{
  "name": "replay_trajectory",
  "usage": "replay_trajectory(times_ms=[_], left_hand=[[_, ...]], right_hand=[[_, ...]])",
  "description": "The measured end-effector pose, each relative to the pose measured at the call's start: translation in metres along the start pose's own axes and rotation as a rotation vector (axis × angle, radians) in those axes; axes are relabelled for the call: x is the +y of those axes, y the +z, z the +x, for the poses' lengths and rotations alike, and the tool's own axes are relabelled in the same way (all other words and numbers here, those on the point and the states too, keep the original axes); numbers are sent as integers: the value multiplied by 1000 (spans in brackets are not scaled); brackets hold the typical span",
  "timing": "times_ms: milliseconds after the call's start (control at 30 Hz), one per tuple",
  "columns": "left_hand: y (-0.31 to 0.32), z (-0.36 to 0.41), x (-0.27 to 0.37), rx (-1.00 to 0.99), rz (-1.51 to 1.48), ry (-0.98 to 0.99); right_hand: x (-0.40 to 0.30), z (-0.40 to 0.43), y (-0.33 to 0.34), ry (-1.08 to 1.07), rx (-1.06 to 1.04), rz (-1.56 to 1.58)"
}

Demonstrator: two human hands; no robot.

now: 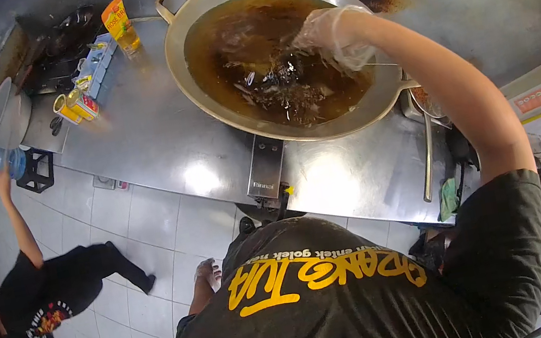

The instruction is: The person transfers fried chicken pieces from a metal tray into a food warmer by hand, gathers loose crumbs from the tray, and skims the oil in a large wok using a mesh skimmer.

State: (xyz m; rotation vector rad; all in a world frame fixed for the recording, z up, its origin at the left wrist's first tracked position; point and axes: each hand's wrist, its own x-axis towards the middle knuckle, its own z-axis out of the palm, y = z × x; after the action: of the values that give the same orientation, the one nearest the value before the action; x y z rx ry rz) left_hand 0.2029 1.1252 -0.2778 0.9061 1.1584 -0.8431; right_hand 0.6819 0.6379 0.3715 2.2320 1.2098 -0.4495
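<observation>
A large metal wok (223,115) with two loop handles stands on the steel counter, holding dark brown oil (205,44) that is stirred up around submerged, hard-to-identify pieces. Over the right part of the oil hangs my right hand (334,35) in a clear plastic glove. Its fingers are blurred, and whether it holds anything cannot be told; a thin light line runs from beside the glove toward the wok's rim. My left hand (206,274) is low beside my body, over the tiled floor, its fingers partly curled with nothing visible in them.
A cooking-oil pouch (120,27), opened cans (82,105), a blue divided tray (103,65) and scissors (56,125) lie left. A Rinnai burner front (265,164) is below the wok. Right are a long metal handle (427,157) and green cloth (448,198). Another person (54,294) is at far left.
</observation>
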Motion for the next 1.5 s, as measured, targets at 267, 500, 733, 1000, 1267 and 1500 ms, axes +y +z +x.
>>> replay_trajectory(times_ms=[267,500,733,1000,1267,1500], left_hand=[[44,-42,51,67,158,226],[38,-32,61,52,207,219],[12,-49,16,-1,255,299],[4,-42,5,17,106,134],[4,-28,16,223,1475,689],[11,-58,33,227,1440,579]], right_hand=[[10,58,31,382,-38,21],[44,57,75,803,366,497],[-3,13,21,1019,488,673],[20,-85,11,961,168,223],[32,-270,87,1420,463,699],[-23,-296,319,1360,1633,2171]])
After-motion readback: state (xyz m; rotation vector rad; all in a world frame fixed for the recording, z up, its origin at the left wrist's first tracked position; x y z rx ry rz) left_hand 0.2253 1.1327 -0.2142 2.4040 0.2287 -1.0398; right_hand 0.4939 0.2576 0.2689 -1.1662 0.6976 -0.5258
